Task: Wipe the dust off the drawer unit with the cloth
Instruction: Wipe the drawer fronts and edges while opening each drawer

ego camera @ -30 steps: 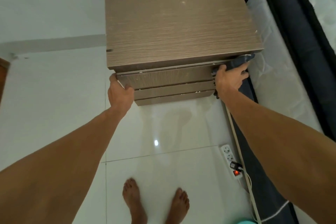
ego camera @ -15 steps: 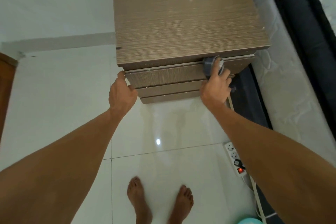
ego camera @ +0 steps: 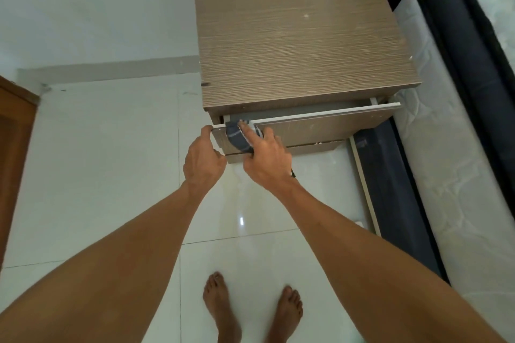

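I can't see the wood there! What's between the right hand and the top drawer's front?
The cloth: in the head view the right hand presses it against the top drawer.

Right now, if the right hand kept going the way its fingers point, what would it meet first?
The right hand already presses the cloth on the top drawer's front edge; beyond lies the open gap, then likely the unit's front edge, though depth is unclear.

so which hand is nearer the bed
Right. The right hand presses the cloth on the drawer front, on the bed's side; the left hand is further away.
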A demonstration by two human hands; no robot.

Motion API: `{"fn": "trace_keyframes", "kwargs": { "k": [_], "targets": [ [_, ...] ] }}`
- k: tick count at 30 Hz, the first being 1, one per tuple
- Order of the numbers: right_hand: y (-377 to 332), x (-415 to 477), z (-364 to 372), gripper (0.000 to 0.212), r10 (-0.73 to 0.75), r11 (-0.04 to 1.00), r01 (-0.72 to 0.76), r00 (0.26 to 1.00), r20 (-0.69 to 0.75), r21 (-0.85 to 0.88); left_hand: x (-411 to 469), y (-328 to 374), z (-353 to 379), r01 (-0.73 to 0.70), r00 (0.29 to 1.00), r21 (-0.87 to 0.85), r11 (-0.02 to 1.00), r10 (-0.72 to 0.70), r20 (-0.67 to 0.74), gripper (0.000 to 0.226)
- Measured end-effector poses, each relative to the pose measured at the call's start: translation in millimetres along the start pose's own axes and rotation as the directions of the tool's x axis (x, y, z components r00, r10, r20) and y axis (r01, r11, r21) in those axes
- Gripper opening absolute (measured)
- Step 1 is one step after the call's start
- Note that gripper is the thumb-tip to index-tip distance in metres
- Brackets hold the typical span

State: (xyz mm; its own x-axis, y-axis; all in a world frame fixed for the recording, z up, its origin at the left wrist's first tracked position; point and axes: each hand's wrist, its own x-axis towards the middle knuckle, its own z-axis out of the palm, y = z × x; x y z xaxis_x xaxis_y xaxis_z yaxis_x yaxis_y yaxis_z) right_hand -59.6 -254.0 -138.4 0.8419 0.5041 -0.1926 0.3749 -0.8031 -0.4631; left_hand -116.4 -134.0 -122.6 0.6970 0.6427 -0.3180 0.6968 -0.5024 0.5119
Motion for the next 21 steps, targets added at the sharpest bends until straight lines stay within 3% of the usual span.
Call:
{"fn": "trace_keyframes", "kwargs": {
  "k": [1,2,3,4,5,6,7,8,9,12,15,16,18,21],
  "targets": [
    [1.9,-2.8,-1.9,0.069,0.043,0.982,-0.044,0.999,0.006,0.184,-0.2,-0.6,-0.5,-0.002,1.000,0.002,1.000,0.002,0.008,0.064],
    [4.9,-7.1,-6.4,0.063,0.139,0.884,-0.132,0.990,0.017,0.449,-0.2,-1.5,-0.7,-0.007,1.000,0.004,1.000,0.007,0.012,0.065],
    [7.5,-11.8,-13.6,0.055,0.264,0.652,-0.252,0.960,0.097,0.715,0.0,-2.4,-0.6,-0.010,1.000,0.002,1.000,0.010,0.014,0.066],
    [11.4,-14.8,-21.4,0.044,0.348,0.328,-0.337,0.912,0.218,0.883,0.5,-2.9,-0.5,-0.009,1.000,-0.005,1.000,0.010,0.016,0.066],
    [18.1,-17.3,-30.3,0.037,0.379,0.020,-0.363,0.865,0.329,0.932,1.3,-3.2,0.1,-0.006,1.000,-0.013,1.000,0.006,0.019,0.066],
    [26.5,-18.5,-38.5,0.035,0.377,-0.209,-0.333,0.840,0.390,0.919,2.2,-2.8,1.0,-0.003,1.000,-0.022,1.000,0.003,0.018,0.065],
    [36.0,-17.8,-44.4,0.039,0.392,-0.331,-0.289,0.824,0.409,0.899,3.0,-2.0,1.6,0.003,1.000,-0.031,1.000,-0.002,0.016,0.063],
    [44.1,-16.1,-49.8,0.045,0.421,-0.359,-0.258,0.812,0.403,0.897,3.6,-1.0,2.1,0.008,1.000,-0.041,0.999,-0.007,0.010,0.062],
    [51.7,-12.5,-53.3,0.050,0.489,-0.285,-0.265,0.786,0.377,0.921,4.4,-0.6,2.9,0.014,1.000,-0.048,0.999,-0.013,0.003,0.061],
    [69.0,-4.9,-63.2,0.050,0.754,0.141,-0.376,0.640,0.147,0.916,4.5,-1.4,5.1,0.024,1.000,-0.054,0.998,-0.024,0.000,0.063],
    [87.3,7.8,-73.7,0.048,0.811,0.436,-0.365,0.555,-0.184,0.822,3.6,-2.3,6.0,0.030,1.000,-0.061,0.998,-0.030,0.003,0.065],
    [93.1,14.0,-74.8,0.049,0.783,0.539,-0.383,0.556,-0.279,0.750,3.8,-2.3,6.3,0.032,0.999,-0.063,0.997,-0.032,0.002,0.065],
    [101.8,24.0,-70.1,0.054,0.660,0.731,-0.411,0.627,-0.414,0.544,4.3,-2.6,6.8,0.034,0.999,-0.068,0.997,-0.034,0.005,0.066],
    [100.6,31.6,-53.7,0.064,0.448,0.894,-0.370,0.776,-0.444,0.254,4.0,-3.5,6.6,0.035,0.999,-0.071,0.997,-0.035,0.008,0.068]
  ]
}}
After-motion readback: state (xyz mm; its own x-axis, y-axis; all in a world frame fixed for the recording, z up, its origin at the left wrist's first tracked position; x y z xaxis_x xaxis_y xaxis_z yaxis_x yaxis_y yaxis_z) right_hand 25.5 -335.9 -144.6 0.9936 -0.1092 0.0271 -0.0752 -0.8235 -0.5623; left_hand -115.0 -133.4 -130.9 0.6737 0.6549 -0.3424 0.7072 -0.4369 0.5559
